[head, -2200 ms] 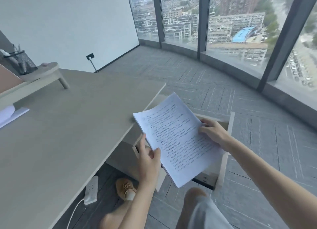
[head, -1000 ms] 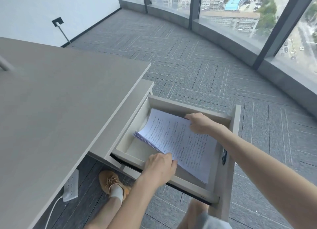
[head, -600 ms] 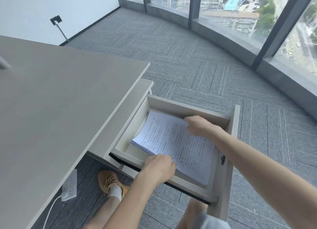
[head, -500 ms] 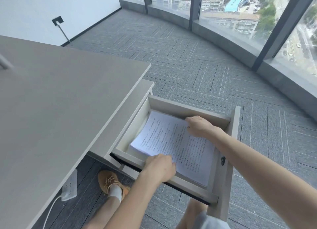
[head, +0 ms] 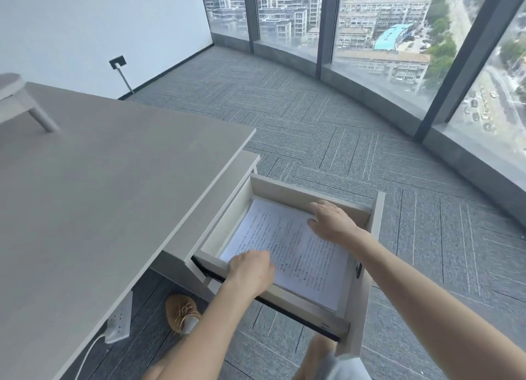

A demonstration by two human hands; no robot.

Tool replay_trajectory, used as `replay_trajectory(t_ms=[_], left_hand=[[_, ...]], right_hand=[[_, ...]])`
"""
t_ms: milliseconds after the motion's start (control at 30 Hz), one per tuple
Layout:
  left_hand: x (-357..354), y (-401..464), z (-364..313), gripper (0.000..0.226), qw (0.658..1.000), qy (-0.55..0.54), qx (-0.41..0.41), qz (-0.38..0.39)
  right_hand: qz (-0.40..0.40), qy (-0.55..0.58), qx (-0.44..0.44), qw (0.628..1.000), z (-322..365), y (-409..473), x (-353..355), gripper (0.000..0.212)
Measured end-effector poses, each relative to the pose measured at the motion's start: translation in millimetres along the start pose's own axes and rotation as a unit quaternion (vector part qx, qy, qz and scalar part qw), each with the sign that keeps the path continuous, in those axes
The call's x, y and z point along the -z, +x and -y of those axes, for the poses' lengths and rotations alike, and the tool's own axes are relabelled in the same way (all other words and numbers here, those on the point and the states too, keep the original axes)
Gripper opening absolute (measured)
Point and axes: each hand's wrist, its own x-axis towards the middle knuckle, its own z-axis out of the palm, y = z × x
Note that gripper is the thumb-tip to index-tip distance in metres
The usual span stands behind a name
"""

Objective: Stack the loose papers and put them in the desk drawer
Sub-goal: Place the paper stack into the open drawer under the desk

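Observation:
The stack of printed papers (head: pixel 296 251) lies flat on the floor of the open desk drawer (head: pixel 284 186), which is pulled out to the right of the desk (head: pixel 99 194). My left hand (head: pixel 252 271) reaches over the drawer's near side wall, its fingers curled on the stack's near left corner. My right hand (head: pixel 331 223) lies on the far right corner, thumb on top and fingers over the far edge. The hands hide both corners.
The drawer's front panel (head: pixel 370 251) juts out at the right. Under the desk hang a white power strip (head: pixel 119 320) and my foot in a tan shoe (head: pixel 180 311). A stand's leg (head: pixel 42 120) rests far left on the desk. Grey carpet and tall windows lie beyond.
The stack went from being held up over the drawer down into it and has settled flat on its floor. Both hands followed it down and stay on its corners.

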Motion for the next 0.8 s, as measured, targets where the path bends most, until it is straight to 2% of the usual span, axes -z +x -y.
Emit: replay_trajectory(t_ms=[100, 233, 367, 467, 567, 700, 800], left_hand=[[18.6, -3.4, 9.6, 0.030, 0.996, -0.044, 0.013, -0.083], [57.9, -4.1, 25.7, 0.031, 0.977, -0.073, -0.020, -0.199], [89.5, -4.0, 47.9, 0.041, 0.962, -0.084, -0.035, -0.256], [98.3, -3.7, 65.1, 0.054, 0.968, -0.076, 0.003, -0.237], [100.6, -8.5, 81.2, 0.069, 0.983, -0.016, 0.059, -0.174], [96.0, -17.6, 99.0, 0.082, 0.989, 0.027, 0.064, -0.134], [99.4, -16.2, 108.3, 0.085, 0.990, 0.037, 0.051, -0.126]], right_hand=[[-0.072, 0.059, 0.019, 0.995, -2.8, -29.4, 10.0, 0.044], [-0.154, 0.110, 0.043, 0.981, -12.1, -74.8, 22.0, 0.059], [-0.217, 0.099, -0.018, 0.971, -24.3, -116.5, 23.9, 0.067], [-0.232, 0.139, -0.101, 0.958, -41.1, -133.8, 10.6, 0.063], [-0.152, 0.310, -0.181, 0.921, -49.7, -145.2, -3.8, 0.058], [-0.109, 0.519, -0.187, 0.827, -44.4, -155.8, -9.1, 0.047], [-0.096, 0.549, -0.172, 0.812, -44.9, -153.5, -14.7, 0.056]])
